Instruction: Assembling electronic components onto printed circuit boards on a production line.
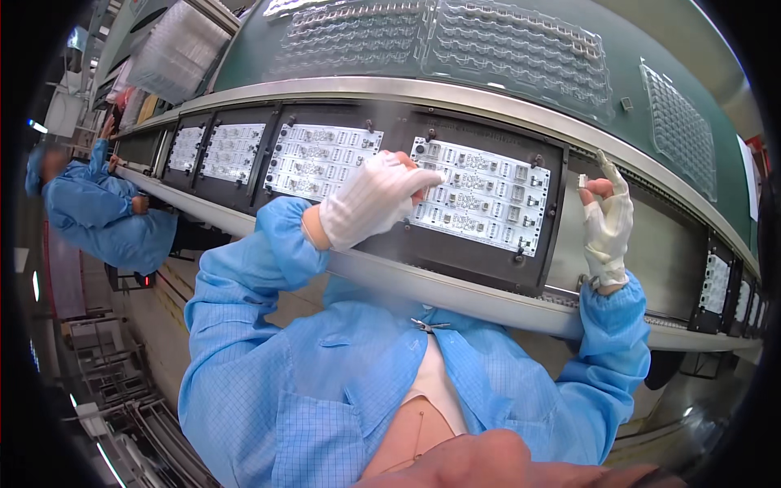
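My left hand, in a white glove with bare fingertips, is over the left edge of a white circuit board panel. Its fingers are pinched together; whatever they hold, if anything, is too small to make out. The panel lies in a black carrier tray and bears rows of small components. To the right of that tray is my right hand, also gloved with fingertips exposed. Its thumb and a finger pinch a small white component, while another finger points upward.
More carriers with white board panels line the conveyor to the left, and others stand far right. Beyond the metal rail, clear plastic trays lie on a green surface. A co-worker in blue sits at the far left.
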